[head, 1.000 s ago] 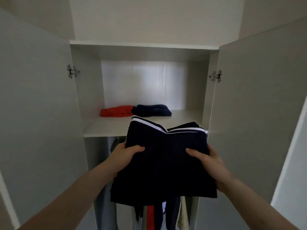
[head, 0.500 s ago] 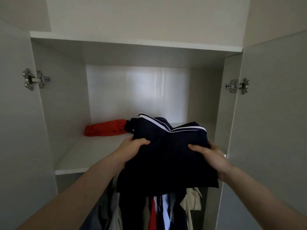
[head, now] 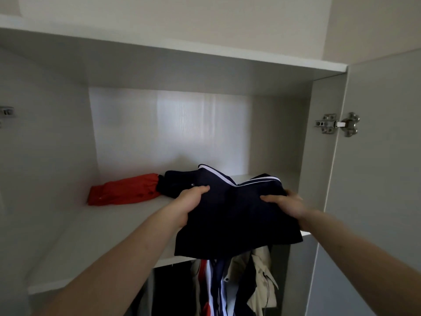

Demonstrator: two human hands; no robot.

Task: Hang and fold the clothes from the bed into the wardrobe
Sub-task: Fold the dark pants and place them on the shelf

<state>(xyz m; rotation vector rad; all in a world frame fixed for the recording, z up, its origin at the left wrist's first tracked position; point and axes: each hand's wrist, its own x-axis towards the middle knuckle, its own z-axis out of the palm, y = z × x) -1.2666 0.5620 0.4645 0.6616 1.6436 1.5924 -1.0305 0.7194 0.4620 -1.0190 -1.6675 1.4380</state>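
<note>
Both my hands hold a folded dark navy garment [head: 237,215] with white stripes along its far edge. My left hand [head: 189,201] grips its left side and my right hand [head: 287,202] its right side. The garment hangs over the right part of the white wardrobe shelf [head: 95,238], its near edge drooping past the shelf's front. At the back of the shelf lie a folded red garment [head: 124,189] and, right of it, a folded navy garment [head: 176,182] partly hidden by the one I hold.
Below the shelf hang several clothes [head: 230,286], among them a beige shirt and a striped piece. The right wardrobe door [head: 382,169] stands open with a metal hinge [head: 337,123]. The shelf's left half is bare.
I have stepped closer to the wardrobe and my hands have carried the navy garment forward over the shelf, toward the folded pieces at the back.
</note>
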